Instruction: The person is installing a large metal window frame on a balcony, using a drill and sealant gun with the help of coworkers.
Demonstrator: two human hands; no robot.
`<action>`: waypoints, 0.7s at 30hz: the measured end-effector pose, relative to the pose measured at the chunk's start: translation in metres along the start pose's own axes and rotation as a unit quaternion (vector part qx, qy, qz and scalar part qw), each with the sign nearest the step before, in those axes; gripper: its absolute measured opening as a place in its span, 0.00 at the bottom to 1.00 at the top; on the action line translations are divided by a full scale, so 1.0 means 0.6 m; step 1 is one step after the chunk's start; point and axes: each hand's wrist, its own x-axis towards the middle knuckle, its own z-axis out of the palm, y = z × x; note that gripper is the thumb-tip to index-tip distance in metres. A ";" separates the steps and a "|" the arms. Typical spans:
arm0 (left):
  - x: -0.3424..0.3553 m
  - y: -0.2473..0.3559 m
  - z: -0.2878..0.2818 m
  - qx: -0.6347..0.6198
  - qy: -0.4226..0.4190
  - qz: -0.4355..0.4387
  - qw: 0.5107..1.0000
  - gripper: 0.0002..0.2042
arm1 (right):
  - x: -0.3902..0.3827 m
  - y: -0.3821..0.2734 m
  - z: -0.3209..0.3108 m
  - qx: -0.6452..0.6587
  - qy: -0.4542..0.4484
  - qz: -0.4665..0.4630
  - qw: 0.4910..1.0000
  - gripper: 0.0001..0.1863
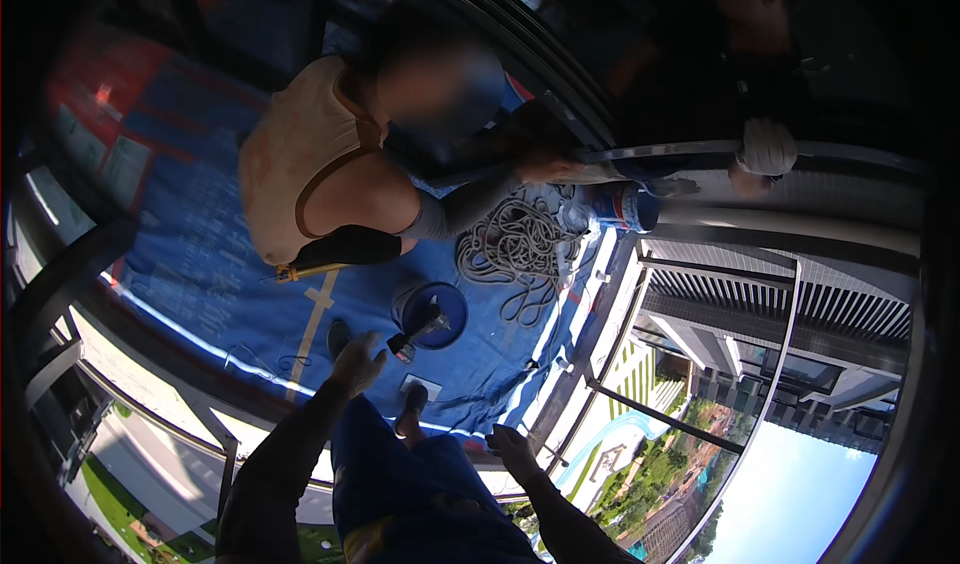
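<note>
My left hand (358,366) hangs in the air near a dark blue bucket (460,314), its fingers partly spread and holding nothing. A dark-handled tool (430,322) lies across the bucket's mouth; its exact kind is unclear. Lower right, my right hand (513,452) has its fingers curled in, and I cannot make out what, if anything, is inside them. A small pale square (422,387) lies by my foot, between my two hands. Neither hand touches the bucket.
A co-worker in a beige vest (310,154) crouches ahead, one hand (548,169) at a metal frame (660,150). Another person's gloved hand (768,148) grips that frame. Tangled rope (515,249) and another bucket (632,207) rest on blue sheeting (200,254). A railing (665,422) borders a drop.
</note>
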 end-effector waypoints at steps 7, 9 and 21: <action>0.249 0.305 -0.027 0.006 0.090 0.259 0.962 0.22 | 0.047 0.016 -0.037 -0.027 -0.003 -0.039 0.999 0.26; 0.309 0.369 -0.016 -0.011 0.140 0.319 0.937 0.23 | 0.064 -0.002 -0.052 -0.026 0.000 -0.054 0.998 0.27; 0.588 0.538 0.090 -0.044 0.313 0.393 0.864 0.17 | 0.256 -0.168 -0.195 0.051 -0.027 -0.215 0.975 0.27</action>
